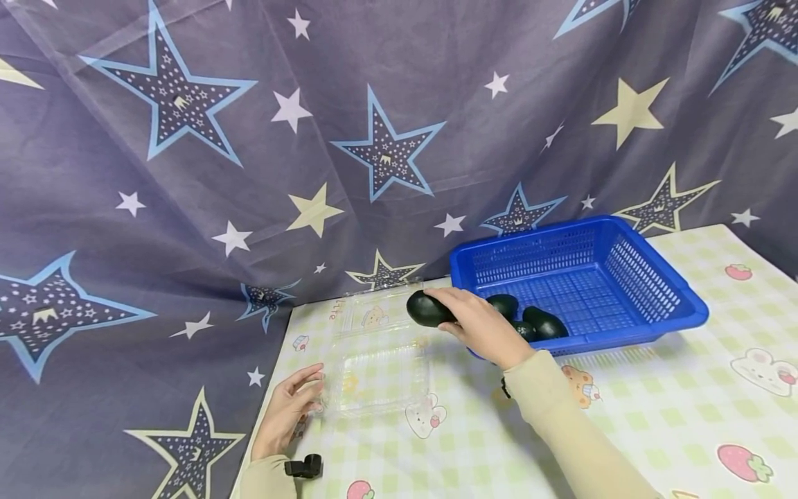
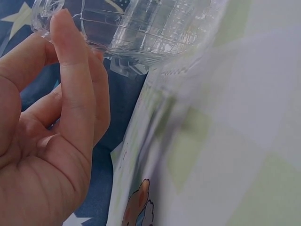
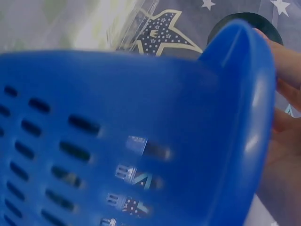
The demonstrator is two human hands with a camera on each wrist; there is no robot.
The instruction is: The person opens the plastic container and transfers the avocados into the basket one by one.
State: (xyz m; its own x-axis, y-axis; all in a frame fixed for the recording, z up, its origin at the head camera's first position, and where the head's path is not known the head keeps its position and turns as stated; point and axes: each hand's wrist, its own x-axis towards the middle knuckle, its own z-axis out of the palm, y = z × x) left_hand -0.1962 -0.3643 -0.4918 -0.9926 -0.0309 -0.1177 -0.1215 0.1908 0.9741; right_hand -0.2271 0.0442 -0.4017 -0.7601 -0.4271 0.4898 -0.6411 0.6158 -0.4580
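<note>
My right hand point(image 1: 483, 326) grips a dark green avocado point(image 1: 427, 309) above the table, to the left of the blue basket. Several more avocados point(image 1: 545, 323) lie in the basket's near left corner. In the right wrist view, the basket hides much of the hand point(image 3: 287, 89) and the held avocado point(image 3: 249, 21). A clear plastic clamshell box point(image 1: 383, 378) lies unfolded, its other half toward the curtain. My left hand point(image 1: 291, 405) is beside its left edge, fingers loosely bent. In the left wrist view, a fingertip overlaps the rim of the clear box point(image 2: 141, 33).
The blue perforated basket point(image 1: 654, 326) stands at the back right of the table. A checked cloth point(image 1: 679, 416) with cartoon prints covers the tabletop. Behind it hangs a grey curtain point(image 1: 474, 62) with stars, which also runs down past the table's left edge.
</note>
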